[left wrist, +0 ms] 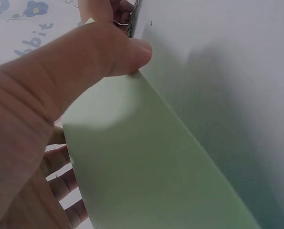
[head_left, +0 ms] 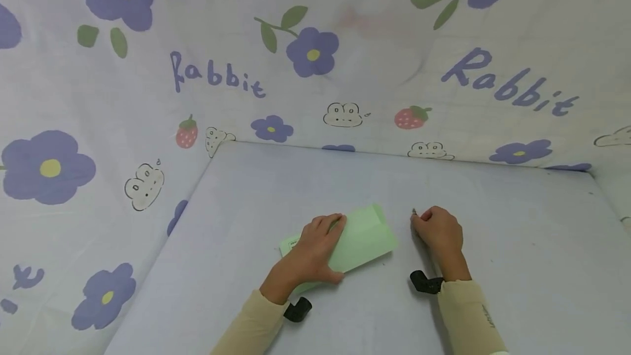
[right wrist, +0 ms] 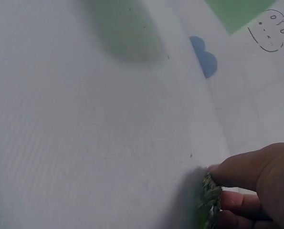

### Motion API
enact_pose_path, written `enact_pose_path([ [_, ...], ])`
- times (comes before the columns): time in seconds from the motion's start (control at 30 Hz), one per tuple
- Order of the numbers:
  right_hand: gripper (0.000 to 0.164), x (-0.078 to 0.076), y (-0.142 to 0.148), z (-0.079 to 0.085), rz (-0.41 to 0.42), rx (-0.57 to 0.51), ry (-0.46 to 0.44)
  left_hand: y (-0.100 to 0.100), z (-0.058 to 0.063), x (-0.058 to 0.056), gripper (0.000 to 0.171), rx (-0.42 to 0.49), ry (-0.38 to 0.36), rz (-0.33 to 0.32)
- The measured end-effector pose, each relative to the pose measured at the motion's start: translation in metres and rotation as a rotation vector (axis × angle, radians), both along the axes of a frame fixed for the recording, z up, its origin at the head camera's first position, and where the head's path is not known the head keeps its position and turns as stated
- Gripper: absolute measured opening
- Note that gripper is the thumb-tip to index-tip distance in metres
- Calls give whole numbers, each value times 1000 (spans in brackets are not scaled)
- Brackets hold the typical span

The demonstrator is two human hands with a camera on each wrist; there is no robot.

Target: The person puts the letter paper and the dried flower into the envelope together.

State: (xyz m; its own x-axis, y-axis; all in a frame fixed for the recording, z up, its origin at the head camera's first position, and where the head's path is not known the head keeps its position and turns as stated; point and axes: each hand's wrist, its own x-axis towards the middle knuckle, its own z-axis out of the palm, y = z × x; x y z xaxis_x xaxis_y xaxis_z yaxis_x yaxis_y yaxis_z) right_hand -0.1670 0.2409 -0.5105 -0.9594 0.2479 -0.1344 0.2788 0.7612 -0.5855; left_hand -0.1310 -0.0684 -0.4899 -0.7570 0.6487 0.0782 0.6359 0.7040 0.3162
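In the head view my left hand (head_left: 315,248) lies across a pale green paper envelope (head_left: 367,240) with a folded flap at its right end and a small printed box at its left. It grips the envelope by its long edges; in the left wrist view the thumb (left wrist: 118,50) is at one edge and the other fingers show past the opposite one. To the right, my right hand (head_left: 440,233) pinches a small, mottled green-brown, braided-looking strip (right wrist: 210,198) between thumb and fingers. Most of that strip is hidden by the hand in the head view.
Both hands work over a pale, cloth-covered table (head_left: 236,207). Behind and to the left hangs a white cloth (head_left: 374,70) printed with purple flowers, strawberries and rabbits. A black wrist mount (head_left: 298,309) is on the left wrist and another black mount (head_left: 426,282) on the right.
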Motion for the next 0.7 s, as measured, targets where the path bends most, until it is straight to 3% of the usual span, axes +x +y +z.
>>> enact_pose_path([
  [0.1,26,-1,-2,1,-13,-37,-10,-1,1,0,114,-4,-7,1],
  [0.2,27,1,-1,8,-39,-171,-19,-3,3,0,114,-10,0,2],
  [0.33,31,6,7,24,-104,-539,47,-2,4,1,114,-10,7,1],
  [0.47,37,9,10,40,-257,-1006,212,-1,4,1,115,-3,0,-3],
  [0.53,38,10,10,44,-346,-1171,326,0,4,1,115,1,-1,-5],
  [0.6,36,10,9,45,-419,-1276,437,1,4,1,115,-2,-2,-6],
  [0.7,33,9,8,41,-499,-1334,562,3,4,2,115,-10,-2,-13],
])
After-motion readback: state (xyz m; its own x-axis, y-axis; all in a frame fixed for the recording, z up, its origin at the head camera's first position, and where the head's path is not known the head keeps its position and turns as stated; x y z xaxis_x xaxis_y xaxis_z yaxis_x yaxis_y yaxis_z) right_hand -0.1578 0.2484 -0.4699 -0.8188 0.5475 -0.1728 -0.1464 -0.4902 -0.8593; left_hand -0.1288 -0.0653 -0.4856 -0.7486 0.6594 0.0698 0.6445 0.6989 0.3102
